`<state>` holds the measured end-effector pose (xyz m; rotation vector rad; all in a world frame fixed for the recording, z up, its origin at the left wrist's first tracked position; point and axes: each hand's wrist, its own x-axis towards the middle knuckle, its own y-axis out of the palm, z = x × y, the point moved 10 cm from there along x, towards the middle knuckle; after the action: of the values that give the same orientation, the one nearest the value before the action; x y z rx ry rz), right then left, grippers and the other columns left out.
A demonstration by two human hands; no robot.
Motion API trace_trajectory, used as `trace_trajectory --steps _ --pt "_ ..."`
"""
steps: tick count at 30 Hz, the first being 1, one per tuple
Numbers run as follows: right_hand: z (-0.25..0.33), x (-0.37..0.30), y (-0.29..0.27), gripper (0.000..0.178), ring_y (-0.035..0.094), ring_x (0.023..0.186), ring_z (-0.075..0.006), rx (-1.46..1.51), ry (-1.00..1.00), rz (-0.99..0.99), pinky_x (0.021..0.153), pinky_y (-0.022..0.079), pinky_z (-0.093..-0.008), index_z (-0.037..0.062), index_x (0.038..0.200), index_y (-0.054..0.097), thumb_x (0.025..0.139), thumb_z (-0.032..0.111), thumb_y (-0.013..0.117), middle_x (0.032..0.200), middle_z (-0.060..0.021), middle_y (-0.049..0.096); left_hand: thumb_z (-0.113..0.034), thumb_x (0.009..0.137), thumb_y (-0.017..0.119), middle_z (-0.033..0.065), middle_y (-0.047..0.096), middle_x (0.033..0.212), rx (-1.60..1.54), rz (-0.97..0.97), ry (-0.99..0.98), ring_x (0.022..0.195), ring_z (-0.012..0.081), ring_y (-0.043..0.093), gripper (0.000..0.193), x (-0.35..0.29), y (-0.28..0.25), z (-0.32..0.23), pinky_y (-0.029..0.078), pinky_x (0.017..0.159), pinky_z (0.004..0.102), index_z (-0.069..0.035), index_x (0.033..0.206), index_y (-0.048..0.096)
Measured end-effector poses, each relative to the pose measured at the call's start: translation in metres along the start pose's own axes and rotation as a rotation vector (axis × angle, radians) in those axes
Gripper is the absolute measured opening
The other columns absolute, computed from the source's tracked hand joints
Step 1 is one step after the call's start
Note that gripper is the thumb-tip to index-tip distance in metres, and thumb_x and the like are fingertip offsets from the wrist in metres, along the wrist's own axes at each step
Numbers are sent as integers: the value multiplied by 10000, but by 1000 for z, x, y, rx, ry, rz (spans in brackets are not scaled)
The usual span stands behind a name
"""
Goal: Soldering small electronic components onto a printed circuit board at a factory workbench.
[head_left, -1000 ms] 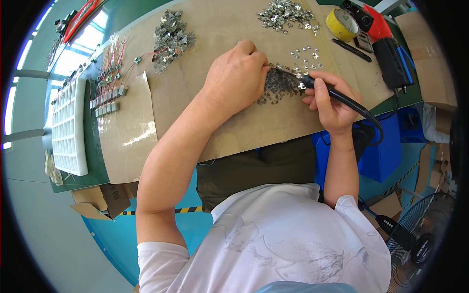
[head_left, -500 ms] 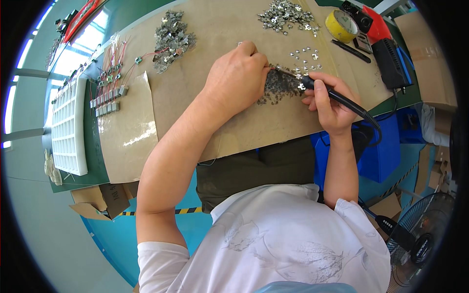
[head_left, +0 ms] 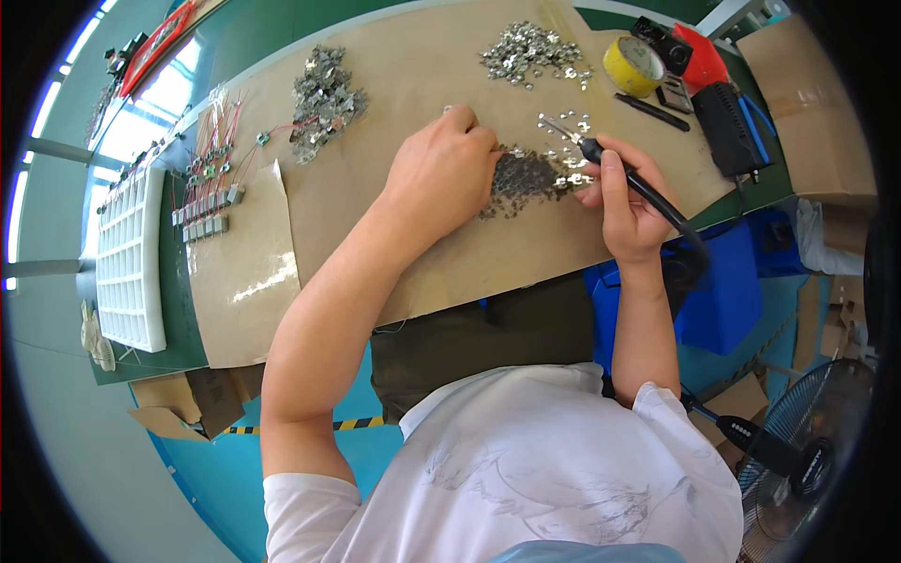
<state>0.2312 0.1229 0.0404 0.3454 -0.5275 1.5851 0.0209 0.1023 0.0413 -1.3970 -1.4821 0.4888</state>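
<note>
My right hand (head_left: 633, 202) is closed around the black handle of a soldering iron (head_left: 591, 150). The iron's metal tip points up and left, above a scatter of small shiny metal pieces (head_left: 574, 178). My left hand (head_left: 443, 169) is closed over the cardboard sheet (head_left: 394, 272), its fingers pinched together. Whatever it pinches is hidden behind the fingers. Between my hands spreads a dark, burnt-looking patch of crumbs (head_left: 526, 176), just right of my left hand.
Silvery metal parts lie in two heaps, one far left (head_left: 324, 98) and one far right (head_left: 535, 52). Small wired components (head_left: 211, 202) and a white gridded tray (head_left: 131, 263) are at left. Yellow tape (head_left: 633, 66), a black pen (head_left: 652, 111) and a black power box (head_left: 727, 127) stand at right.
The soldering iron's tip has moved up and away from my left fingers, where it was touching or close. My left hand stays pinched in nearly the same place.
</note>
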Motion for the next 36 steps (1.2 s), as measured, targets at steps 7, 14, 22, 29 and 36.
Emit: trace_trajectory --steps 7,14,22,29,36 --pt "41 56 -25 290 670 864 -312 -798 -568 -36 754 540 -387 75 1228 740 939 85 764 949 -134 677 -190 936 712 121 673 1005 14 -5 -41 883 351 694 145 -2 -3 7 583 805 438 -54 921 761" --pt "31 83 -11 301 662 884 -328 -829 -547 122 815 545 -405 84 1271 731 971 67 720 976 -142 679 -210 951 676 158 655 954 47 90 -6 923 342 683 198 3 14 5 583 824 435 -39 877 743" --pt "31 100 143 259 649 741 -62 -194 89 609 523 492 -227 163 1298 673 1099 184 509 910 -36 760 -147 883 678 180 650 981 15 65 31 923 352 690 140 -3 8 1 587 815 450 -19 884 732" --pt "15 98 255 374 662 794 -104 -300 14 915 554 530 -271 110 1268 672 912 151 777 953 -36 753 -93 785 669 259 665 1035 19 99 11 920 368 714 135 4 15 2 600 793 459 -1 859 734" --pt "7 99 280 352 724 776 -186 -354 -75 939 742 569 -335 91 1202 677 856 108 745 833 -82 761 -93 771 696 241 679 999 -7 57 31 920 366 713 141 7 11 1 599 794 454 12 852 744"
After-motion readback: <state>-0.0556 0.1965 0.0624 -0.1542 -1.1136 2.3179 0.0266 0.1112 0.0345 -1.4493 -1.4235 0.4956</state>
